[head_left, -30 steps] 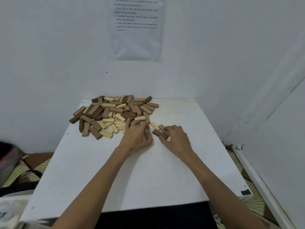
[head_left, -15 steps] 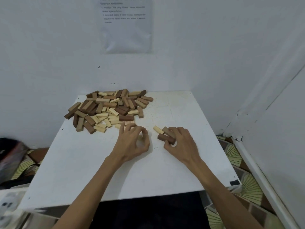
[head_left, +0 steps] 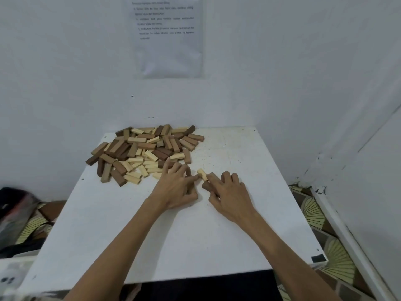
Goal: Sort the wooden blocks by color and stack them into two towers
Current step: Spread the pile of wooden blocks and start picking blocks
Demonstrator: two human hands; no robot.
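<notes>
Where the white table (head_left: 195, 240) meets the corner of the walls, we see a loose pile of wooden blocks (head_left: 143, 151) in pale, mid-brown and dark brown tones, lying flat and unsorted on its far left part. Three blocks lie apart from the pile, near the table's middle: a pale block (head_left: 202, 174), a mid-brown block (head_left: 213, 177) just beside it, and a dark brown block (head_left: 207, 187) nearer to us. No tower stands on the table.

The left hand (head_left: 175, 189) lies palm down with its fingers spread and lightly bent, one fingertip touching the pale block. Dark patches show beneath these fingers, and we cannot tell whether they are shadow or a held block. The right hand (head_left: 231, 195) curls its fingers over the mid-brown block and pinches the dark brown block between forefinger and thumb. The two hands lie close together without touching.

A printed sheet (head_left: 169, 40) hangs on the wall above the pile. Patterned floor tiles (head_left: 312, 211) show to the right of the table.
</notes>
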